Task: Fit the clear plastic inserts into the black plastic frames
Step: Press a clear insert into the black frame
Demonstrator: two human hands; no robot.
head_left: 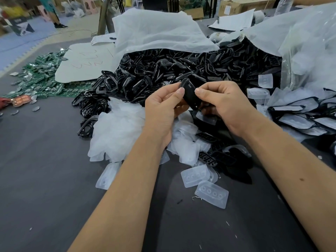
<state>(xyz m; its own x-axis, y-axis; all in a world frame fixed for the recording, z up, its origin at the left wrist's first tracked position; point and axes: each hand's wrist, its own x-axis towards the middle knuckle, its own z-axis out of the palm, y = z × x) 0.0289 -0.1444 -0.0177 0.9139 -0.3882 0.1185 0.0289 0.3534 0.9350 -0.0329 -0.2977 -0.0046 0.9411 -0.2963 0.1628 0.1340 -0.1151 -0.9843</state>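
Both hands hold one black plastic frame [189, 93] above the table, tilted on edge. My left hand [163, 108] pinches its left side with thumb and curled fingers. My right hand [223, 104] grips its right side, thumb on top. Whether a clear insert sits inside it I cannot tell. A big heap of black frames [163, 73] spills from an open plastic bag behind. Clear plastic inserts [116, 131] lie piled below the hands, with loose ones [211, 196] near the front. Frames with inserts fitted [298, 120] lie at the right.
The work surface is a dark grey table [45, 179]. Green circuit boards [40, 73] are heaped at the far left beside a white sheet [85, 64]. A translucent bag [309, 42] rises at the right. Someone's legs [54, 15] stand far back left.
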